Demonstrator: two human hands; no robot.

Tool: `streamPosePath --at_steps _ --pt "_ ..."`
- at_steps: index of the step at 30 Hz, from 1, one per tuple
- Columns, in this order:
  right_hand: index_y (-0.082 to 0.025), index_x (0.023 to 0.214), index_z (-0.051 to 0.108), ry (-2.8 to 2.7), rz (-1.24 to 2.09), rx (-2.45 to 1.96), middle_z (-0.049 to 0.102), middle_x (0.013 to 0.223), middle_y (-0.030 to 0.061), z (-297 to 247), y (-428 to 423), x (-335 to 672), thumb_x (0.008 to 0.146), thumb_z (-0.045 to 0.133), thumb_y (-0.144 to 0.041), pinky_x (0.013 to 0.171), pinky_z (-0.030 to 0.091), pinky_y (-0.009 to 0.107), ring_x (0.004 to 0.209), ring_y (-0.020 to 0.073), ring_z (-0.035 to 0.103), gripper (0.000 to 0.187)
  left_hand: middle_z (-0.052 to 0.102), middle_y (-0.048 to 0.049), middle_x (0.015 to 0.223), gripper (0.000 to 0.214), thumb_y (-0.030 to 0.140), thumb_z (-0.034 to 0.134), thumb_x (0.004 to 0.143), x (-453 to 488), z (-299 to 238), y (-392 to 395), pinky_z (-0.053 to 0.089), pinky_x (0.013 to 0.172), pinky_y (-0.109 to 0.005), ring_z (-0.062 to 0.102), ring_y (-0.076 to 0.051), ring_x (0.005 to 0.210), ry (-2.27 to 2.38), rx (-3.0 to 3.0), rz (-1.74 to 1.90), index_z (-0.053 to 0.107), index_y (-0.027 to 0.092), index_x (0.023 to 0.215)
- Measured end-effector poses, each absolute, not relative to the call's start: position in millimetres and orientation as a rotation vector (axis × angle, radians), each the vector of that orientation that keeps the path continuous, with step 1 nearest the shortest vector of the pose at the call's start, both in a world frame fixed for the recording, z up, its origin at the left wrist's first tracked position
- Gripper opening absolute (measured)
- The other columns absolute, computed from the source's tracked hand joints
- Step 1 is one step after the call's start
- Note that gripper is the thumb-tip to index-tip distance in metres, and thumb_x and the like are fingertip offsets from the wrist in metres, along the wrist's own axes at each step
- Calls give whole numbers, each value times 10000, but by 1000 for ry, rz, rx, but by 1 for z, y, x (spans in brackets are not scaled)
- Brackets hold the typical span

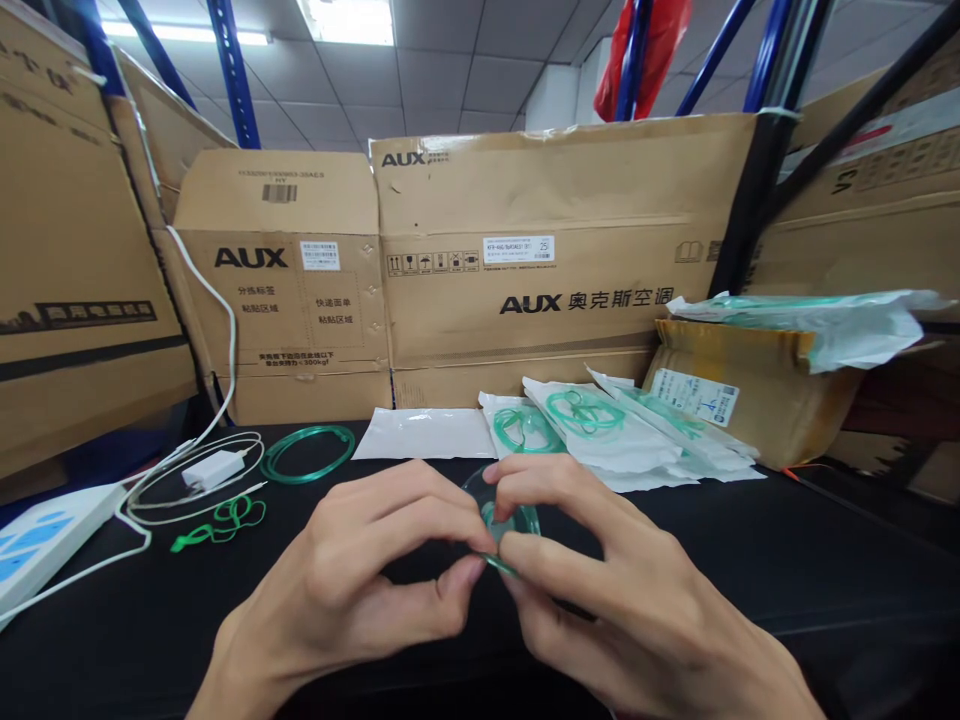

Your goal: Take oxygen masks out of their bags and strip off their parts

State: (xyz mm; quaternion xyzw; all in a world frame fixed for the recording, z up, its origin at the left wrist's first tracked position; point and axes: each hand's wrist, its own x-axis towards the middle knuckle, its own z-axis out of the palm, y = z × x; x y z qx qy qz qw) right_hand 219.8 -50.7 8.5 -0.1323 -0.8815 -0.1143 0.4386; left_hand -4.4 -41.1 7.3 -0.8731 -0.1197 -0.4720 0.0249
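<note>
Between my hands is a clear, green-tinted oxygen mask (525, 522), mostly covered by my fingers. My left hand (382, 550) pinches its near edge between thumb and forefinger. From the other side, my right hand (600, 560) has its fingers curled over the mask and its thumb beneath. The fingertips of both hands meet at the rim, where a small green edge shows. Left of my hands, a coil of green tubing (309, 432) lies on the black table (292, 530). Nearer, a tangled green elastic strap (225, 522) rests beside it.
Several white packets (592, 425) with green tubing lie behind my hands. Another packet (825, 318) tops a brown carton (735, 375) at right. At left are a white charger (214, 470), its cable and a power strip (52, 545). Large cardboard boxes (450, 340) wall the back.
</note>
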Motion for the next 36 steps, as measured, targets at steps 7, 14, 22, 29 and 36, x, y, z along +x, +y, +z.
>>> streamPosePath --at_steps 7,14,22,29,36 --pt "-130 823 667 -2144 -265 -310 651 964 83 9 -53 215 832 583 37 934 578 325 1050 196 657 187 760 -39 898 203 12 686 860 -2 8 -42 598 752 -264 714 -150 810 -317 -2688 -1450 688 161 999" --pt "-125 819 650 -2164 -220 -290 639 958 85 10 -52 218 826 575 47 896 582 315 1038 196 644 188 760 -20 869 199 1 705 830 -1 7 -45 583 734 -270 702 -137 782 -325 -2668 -1468 689 163 945" --pt "-165 853 631 -2183 -156 -302 623 926 67 14 -56 218 842 527 34 840 586 326 995 197 648 224 754 13 772 189 7 704 791 8 8 -44 528 629 -280 692 -122 658 -308 -2619 -1531 672 172 878" --pt "-178 856 616 -2195 -102 -275 614 934 60 12 -51 219 835 560 23 852 572 331 993 205 648 210 747 17 759 191 3 683 784 10 9 -45 491 582 -270 665 -112 609 -335 -2568 -1516 652 182 844" --pt "-169 872 619 -2195 -13 -274 598 961 58 11 -43 224 844 594 3 916 548 366 970 191 618 175 748 -12 763 175 25 688 829 10 9 -41 514 618 -286 666 -142 648 -377 -2637 -1538 694 180 910"
